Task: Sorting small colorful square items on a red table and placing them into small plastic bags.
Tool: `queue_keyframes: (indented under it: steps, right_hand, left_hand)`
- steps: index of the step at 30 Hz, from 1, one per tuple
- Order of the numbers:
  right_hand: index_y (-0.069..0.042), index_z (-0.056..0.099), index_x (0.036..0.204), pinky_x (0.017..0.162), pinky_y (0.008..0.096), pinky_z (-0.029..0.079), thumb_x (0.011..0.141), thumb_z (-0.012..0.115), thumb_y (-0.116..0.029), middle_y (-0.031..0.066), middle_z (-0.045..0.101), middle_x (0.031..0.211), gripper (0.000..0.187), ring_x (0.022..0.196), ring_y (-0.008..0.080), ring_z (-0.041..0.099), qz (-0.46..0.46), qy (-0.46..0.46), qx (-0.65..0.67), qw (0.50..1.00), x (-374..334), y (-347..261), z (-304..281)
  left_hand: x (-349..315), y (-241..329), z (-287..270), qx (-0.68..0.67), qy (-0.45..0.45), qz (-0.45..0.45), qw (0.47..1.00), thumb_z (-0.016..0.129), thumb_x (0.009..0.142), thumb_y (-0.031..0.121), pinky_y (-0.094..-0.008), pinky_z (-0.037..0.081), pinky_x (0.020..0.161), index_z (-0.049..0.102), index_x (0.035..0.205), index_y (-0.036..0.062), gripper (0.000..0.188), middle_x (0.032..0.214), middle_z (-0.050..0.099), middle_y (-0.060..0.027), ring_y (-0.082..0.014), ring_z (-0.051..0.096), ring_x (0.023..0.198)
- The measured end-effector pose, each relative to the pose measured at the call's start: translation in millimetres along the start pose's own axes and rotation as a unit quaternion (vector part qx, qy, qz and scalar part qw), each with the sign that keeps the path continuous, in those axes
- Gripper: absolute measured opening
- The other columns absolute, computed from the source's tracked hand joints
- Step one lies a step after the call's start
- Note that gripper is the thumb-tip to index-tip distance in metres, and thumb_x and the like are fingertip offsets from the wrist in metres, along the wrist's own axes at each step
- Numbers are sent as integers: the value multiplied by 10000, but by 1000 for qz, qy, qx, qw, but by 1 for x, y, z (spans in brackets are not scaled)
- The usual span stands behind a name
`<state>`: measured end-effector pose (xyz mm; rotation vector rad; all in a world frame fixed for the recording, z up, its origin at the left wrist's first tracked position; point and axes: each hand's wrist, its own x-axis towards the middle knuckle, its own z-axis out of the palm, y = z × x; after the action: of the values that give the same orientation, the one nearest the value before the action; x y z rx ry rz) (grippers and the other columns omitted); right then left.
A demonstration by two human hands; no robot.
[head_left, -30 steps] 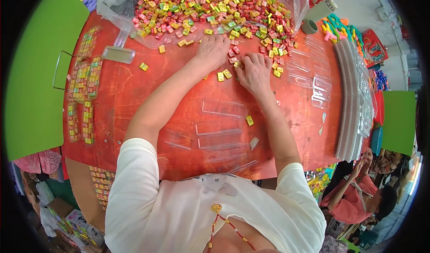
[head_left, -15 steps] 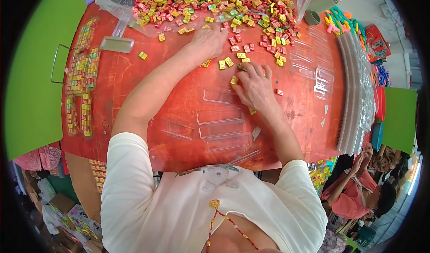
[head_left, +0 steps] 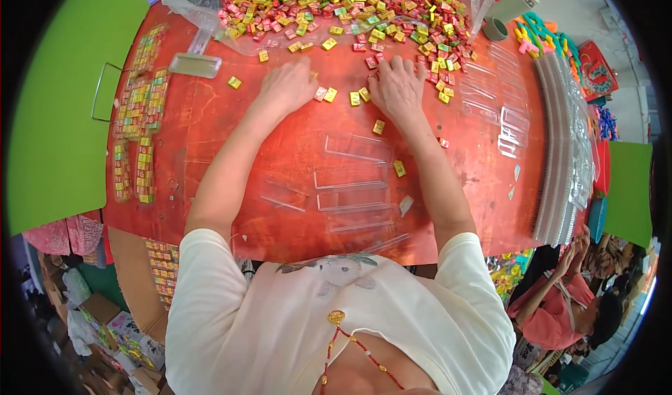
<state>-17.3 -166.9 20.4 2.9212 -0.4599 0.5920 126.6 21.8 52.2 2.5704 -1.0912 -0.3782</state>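
Small red and yellow boxes (head_left: 336,3) lie in a large heap at the far side of the red table, with loose ones spread in front. My left hand (head_left: 288,87) rests left of centre, beside a pair of boxes (head_left: 325,94), its fingers bent down and the tips partly hidden. Farther right, my right hand (head_left: 397,90) reaches to the near edge of the heap, fingers apart over red boxes. Just left of its thumb sit two yellow boxes (head_left: 359,96). Clear plastic trays (head_left: 353,178) lie between my forearms.
Filled trays of boxes (head_left: 143,111) line the left side, near a clear plastic block (head_left: 195,65). A long stack of clear trays (head_left: 558,150) stands at the right edge. A grey-green cup (head_left: 495,29) is at the far right. Another person (head_left: 560,307) sits at lower right.
My left hand has drawn back from the heap, toward the left and nearer to me. My right hand has moved away from me to the heap, leaving a yellow box behind. The view has shifted slightly.
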Motion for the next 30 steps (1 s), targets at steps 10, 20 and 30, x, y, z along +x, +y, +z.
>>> queue_keyframes:
  steps: [10,20,30]
  right_hand:
    - [-97,642,1015,981,483,355,814,718,-281,76,571,1001,283,1012,267,557,-127,-6,135,983,-17,-37,-18]
    - [-147,678,1094,1008,506,366,808,751,-267,71,592,1055,318,1070,280,557,-68,-29,132,988,-30,-29,-13]
    - [-135,684,1044,929,458,387,823,726,-241,69,607,1015,249,993,268,581,-20,5,134,991,-36,-20,-13]
  left_hand:
    - [-33,-5,4,-7,-36,-8,999,626,918,323,-550,488,877,540,1172,43,387,1211,601,-226,-417,596,1122]
    - [-21,-4,59,72,103,231,965,698,854,292,-538,372,993,603,1263,129,451,1385,515,-157,-325,459,1295]
    - [-24,14,54,71,114,190,973,674,871,302,-530,367,995,592,1256,96,445,1340,540,-165,-342,465,1286]
